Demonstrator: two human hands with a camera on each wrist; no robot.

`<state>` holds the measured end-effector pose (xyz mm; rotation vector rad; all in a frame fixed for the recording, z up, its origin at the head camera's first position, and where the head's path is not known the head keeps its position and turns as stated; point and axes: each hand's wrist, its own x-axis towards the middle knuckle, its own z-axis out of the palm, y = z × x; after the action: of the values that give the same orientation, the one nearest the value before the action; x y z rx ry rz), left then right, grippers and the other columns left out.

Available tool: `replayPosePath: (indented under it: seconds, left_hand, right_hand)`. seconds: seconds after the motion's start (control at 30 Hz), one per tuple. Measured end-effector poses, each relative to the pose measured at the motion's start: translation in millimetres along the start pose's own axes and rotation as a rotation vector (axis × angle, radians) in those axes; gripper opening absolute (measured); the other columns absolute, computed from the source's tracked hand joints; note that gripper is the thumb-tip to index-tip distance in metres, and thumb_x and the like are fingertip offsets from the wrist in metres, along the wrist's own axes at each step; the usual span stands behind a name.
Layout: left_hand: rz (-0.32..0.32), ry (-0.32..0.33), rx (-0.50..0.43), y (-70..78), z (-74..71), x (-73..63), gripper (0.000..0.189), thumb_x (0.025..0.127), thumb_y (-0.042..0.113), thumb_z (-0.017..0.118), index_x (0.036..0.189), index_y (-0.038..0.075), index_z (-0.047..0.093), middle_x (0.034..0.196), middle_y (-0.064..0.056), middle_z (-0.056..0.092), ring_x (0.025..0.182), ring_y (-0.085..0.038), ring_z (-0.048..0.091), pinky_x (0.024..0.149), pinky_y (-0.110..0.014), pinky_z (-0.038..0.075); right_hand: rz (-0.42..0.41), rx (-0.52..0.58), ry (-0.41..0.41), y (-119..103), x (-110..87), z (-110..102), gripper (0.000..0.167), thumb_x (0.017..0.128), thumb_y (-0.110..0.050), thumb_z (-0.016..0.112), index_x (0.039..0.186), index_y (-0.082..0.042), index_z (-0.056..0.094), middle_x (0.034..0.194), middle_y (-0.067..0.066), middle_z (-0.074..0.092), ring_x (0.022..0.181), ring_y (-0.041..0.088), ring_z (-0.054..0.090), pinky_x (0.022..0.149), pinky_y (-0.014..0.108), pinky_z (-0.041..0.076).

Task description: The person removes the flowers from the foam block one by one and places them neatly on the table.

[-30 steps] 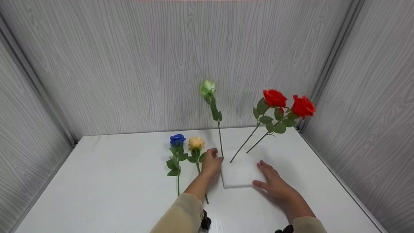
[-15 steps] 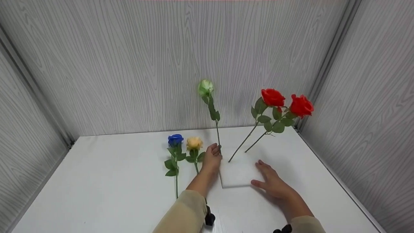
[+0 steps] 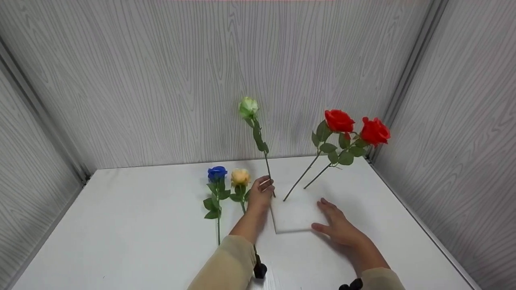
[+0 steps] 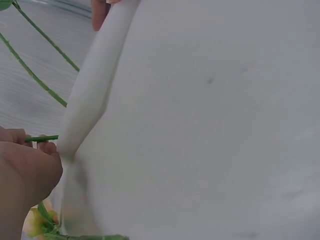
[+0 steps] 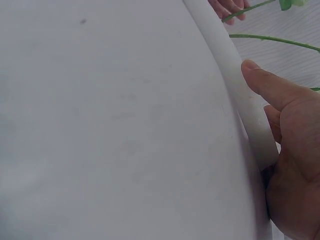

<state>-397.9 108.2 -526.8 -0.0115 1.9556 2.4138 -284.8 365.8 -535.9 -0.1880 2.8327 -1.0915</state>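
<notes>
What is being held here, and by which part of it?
The left hand holds the pale green rose by its lower stem; the right hand rests against the white block.

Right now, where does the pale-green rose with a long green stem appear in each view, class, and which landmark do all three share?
Head: the pale-green rose is above centre, its stem in the left hand.
Left wrist: only its lower stem shows, near the left edge, in that hand.
Right wrist: its stem shows at the top right, in the same hand.
Shared landmark: the white square block, seen partly in both wrist views.
</notes>
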Motion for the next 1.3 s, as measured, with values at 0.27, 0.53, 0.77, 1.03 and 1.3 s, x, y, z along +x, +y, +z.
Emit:
replayPosePath:
  seconds: [0.27, 0.53, 0.77, 1.03, 1.3]
  left_hand:
    - [-0.047, 0.059, -0.040, 3.6, -3.1, -0.1, 0.022, 0.107, 0.006, 0.066, 0.129, 0.003, 0.067, 0.129, -0.020, 0.073, 0.099, -0.014, 0.070, 0.089, -0.030, 0.060]
    - [-0.028, 0.067, 0.070, 3.8, -4.8, -3.0, 0.016, 0.104, 0.013, 0.074, 0.119, 0.007, 0.073, 0.117, -0.009, 0.075, 0.103, -0.015, 0.072, 0.092, -0.034, 0.063]
    - [0.005, 0.030, 0.148, 5.8, -8.1, -2.6, 0.023, 0.104, 0.015, 0.074, 0.124, 0.005, 0.074, 0.119, -0.009, 0.077, 0.105, -0.016, 0.074, 0.092, -0.032, 0.063]
    - [0.003, 0.007, 0.123, 11.2, -11.6, -2.7, 0.028, 0.106, 0.019, 0.072, 0.130, 0.005, 0.071, 0.126, -0.008, 0.074, 0.114, -0.018, 0.072, 0.100, -0.037, 0.064]
    - [0.046, -0.028, 0.055, 27.4, -9.9, -7.3, 0.026, 0.106, 0.016, 0.071, 0.130, 0.006, 0.068, 0.128, -0.012, 0.072, 0.115, -0.020, 0.071, 0.102, -0.040, 0.065]
  right_hand:
    - [-0.033, 0.000, -0.005, -1, -0.6, -1, 0.089, 0.105, -0.043, 0.071, 0.170, -0.002, 0.027, 0.181, 0.023, 0.015, 0.168, 0.050, 0.007, 0.136, 0.069, 0.009]
    - [-0.007, -0.004, -0.015, -1, 1.1, 2, 0.091, 0.104, -0.045, 0.071, 0.171, -0.003, 0.026, 0.182, 0.022, 0.014, 0.169, 0.049, 0.006, 0.137, 0.068, 0.007]
    - [-0.008, -0.004, -0.011, -3, 1.8, 2, 0.090, 0.104, -0.044, 0.072, 0.170, -0.002, 0.028, 0.182, 0.022, 0.015, 0.168, 0.050, 0.007, 0.137, 0.068, 0.007]
    - [-0.015, 0.003, -0.014, -4, 3.2, 2, 0.090, 0.104, -0.044, 0.072, 0.170, -0.002, 0.027, 0.182, 0.022, 0.015, 0.168, 0.050, 0.007, 0.137, 0.068, 0.007]
    - [-0.010, -0.011, 0.006, -2, 4.1, 1, 0.089, 0.103, -0.039, 0.075, 0.169, 0.000, 0.030, 0.181, 0.024, 0.018, 0.168, 0.050, 0.009, 0.137, 0.068, 0.012]
